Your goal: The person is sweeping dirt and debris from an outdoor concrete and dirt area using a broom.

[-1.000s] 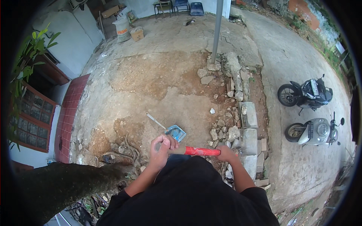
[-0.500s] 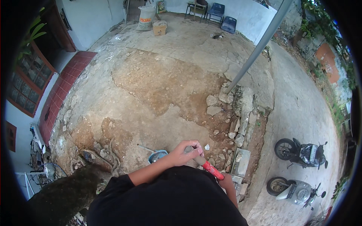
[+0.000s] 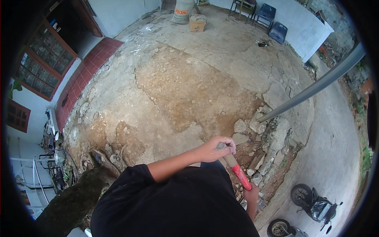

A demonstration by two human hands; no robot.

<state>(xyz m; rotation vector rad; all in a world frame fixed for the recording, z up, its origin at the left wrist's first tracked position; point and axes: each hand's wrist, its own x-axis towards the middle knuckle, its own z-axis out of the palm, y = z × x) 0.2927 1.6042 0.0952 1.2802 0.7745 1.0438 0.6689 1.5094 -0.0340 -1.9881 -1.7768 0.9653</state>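
Observation:
Both of my hands are on a thick round handle (image 3: 239,173), tan at its upper part and red lower down. My left hand (image 3: 217,149) wraps round the tan part close to its grey, rounded end. The fingers look dusty. Lower and to the right, my right hand (image 3: 251,193) grips the end of the red part. The handle slants down from left to right in front of my body. Whatever is fixed to its far end is out of sight, so the kind of tool does not show.
Broken concrete and stones (image 3: 272,146) line the edge at right, by a slanting grey metal pole (image 3: 316,83). Bare brown soil (image 3: 189,87) lies ahead. A tree trunk (image 3: 75,193) rises at lower left. Two motorbikes (image 3: 318,205) stand at lower right. A sack (image 3: 182,12), box (image 3: 197,23) and chairs (image 3: 265,15) are far off.
The view has swung, and my body and hands now stand farther right over the rubble edge. The handle stays in both hands, more steeply slanted. A blue thing with a stick has gone from sight.

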